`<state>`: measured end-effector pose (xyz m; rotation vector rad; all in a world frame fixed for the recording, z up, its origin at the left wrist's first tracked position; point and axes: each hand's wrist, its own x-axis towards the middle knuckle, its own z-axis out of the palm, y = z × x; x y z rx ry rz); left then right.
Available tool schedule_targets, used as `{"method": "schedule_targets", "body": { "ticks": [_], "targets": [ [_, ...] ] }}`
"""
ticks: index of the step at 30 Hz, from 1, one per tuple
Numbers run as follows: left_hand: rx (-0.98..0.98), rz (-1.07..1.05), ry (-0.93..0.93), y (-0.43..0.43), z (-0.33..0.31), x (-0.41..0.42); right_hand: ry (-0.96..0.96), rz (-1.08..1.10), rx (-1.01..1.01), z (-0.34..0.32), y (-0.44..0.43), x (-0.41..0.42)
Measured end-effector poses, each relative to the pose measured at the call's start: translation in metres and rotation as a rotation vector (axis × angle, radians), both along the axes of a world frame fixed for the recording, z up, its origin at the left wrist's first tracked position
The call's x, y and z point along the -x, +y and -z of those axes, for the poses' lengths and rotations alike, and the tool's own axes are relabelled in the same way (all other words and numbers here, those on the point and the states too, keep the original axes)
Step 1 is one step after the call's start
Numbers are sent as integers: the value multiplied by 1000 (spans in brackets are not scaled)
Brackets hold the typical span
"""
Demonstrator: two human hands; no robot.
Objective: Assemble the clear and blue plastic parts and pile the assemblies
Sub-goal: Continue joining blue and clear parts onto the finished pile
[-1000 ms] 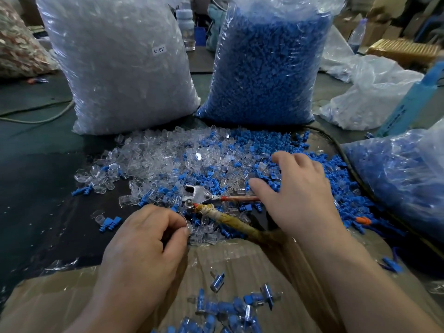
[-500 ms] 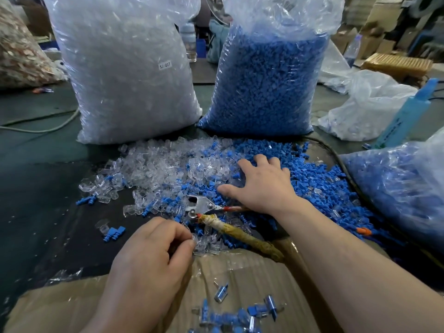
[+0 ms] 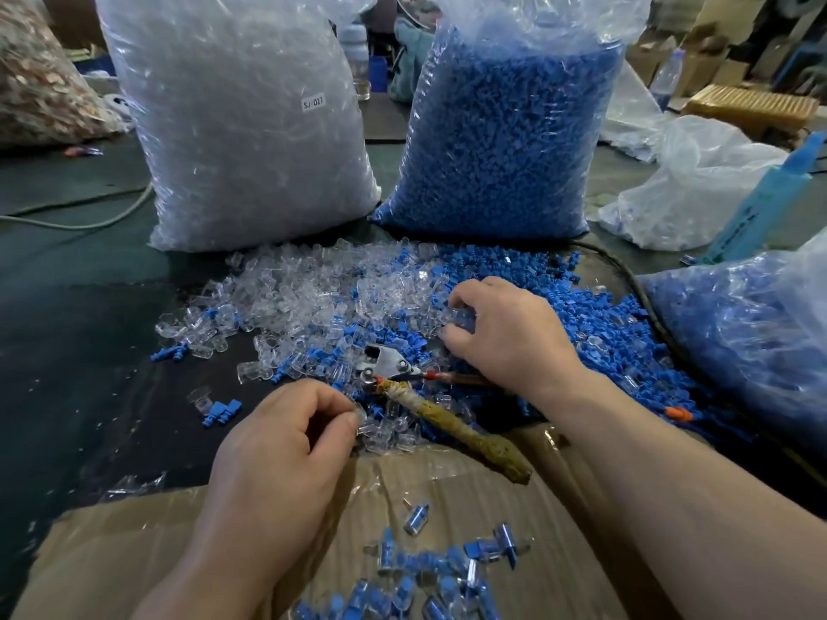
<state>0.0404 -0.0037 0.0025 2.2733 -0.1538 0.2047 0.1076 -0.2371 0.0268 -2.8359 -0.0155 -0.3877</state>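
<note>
two loose heaps meet mid-table: clear parts [image 3: 304, 293] on the left, blue parts [image 3: 590, 306] on the right, mixed where they touch. finished assemblies [image 3: 429, 570] lie in a small pile on the cardboard [image 3: 447, 481] nearest us.

left hand [image 3: 286, 445] is curled at the near edge of the heap. its thumb and forefinger pinch what looks like a clear piece [image 3: 359, 417], mostly hidden. right hand [image 3: 505, 337] is down in the mixed zone, fingers bent over loose parts. we cannot tell if it really has one gripped.

pliers [image 3: 389, 364] with a wrapped handle lie between the hands, the other handle running under the right wrist. behind the heaps stand a bag of clear stock [image 3: 241, 127] and a bag of blue stock [image 3: 501, 136].

we judge the step as picking: one half in the left hand, the right fetching its mate. the next move calls for lifting out a single blue part, bringing it to the left hand, lining it up and pressing it home, then dropping the result on the pile. the risk we see is grabbing several pieces, or a clear one by mistake.
</note>
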Motion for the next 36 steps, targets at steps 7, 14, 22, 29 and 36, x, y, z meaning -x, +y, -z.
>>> {"method": "schedule_targets", "body": {
  "ticks": [7, 14, 22, 29, 36],
  "targets": [
    [52, -24, 66, 0, -2, 2, -75, -306, 113, 2, 50, 59],
    [63, -48, 90, 1, 1, 0, -11, -441, 217, 4, 41, 65],
    [110, -47, 99, 3, 1, 1, -275, -180, -241, 9, 10, 80],
    [336, -101, 118, 4, -2, 1, -49, -128, -429, 10, 9, 166],
    [468, -90, 156, 2, -3, 3, 179, -348, -195, 13, 30, 180]
  ]
}}
